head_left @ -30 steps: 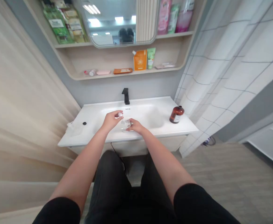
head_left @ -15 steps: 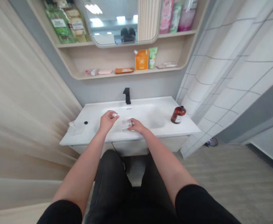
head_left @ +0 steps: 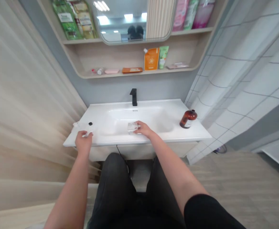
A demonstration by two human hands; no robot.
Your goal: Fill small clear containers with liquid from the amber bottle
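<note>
1. Bathroom shelf stuff first: we've got an amber bottle [head_left: 188,119] out at the right of the counter, a black faucet [head_left: 134,97] behind the basin, and an orange pouch [head_left: 151,59] up on the shelf [head_left: 139,73].
2. White sink counter [head_left: 106,137], beige curtain [head_left: 27,95] on our left, tile-print curtain [head_left: 235,86] on our right.
3. Clear box [head_left: 132,128] sits on the basin's front slope, its long side seemingly running left to right.
4. Our right hand [head_left: 144,129] is clamped against its right side. Our left hand [head_left: 83,143], at the counter's front-left corner, curls around a small white thing [head_left: 87,134], but we can't tell if it's gripped.

Shelf bottles [head_left: 194,11] cut off, item [head_left: 88,133] at left hand [head_left: 83,143] blurred
</note>
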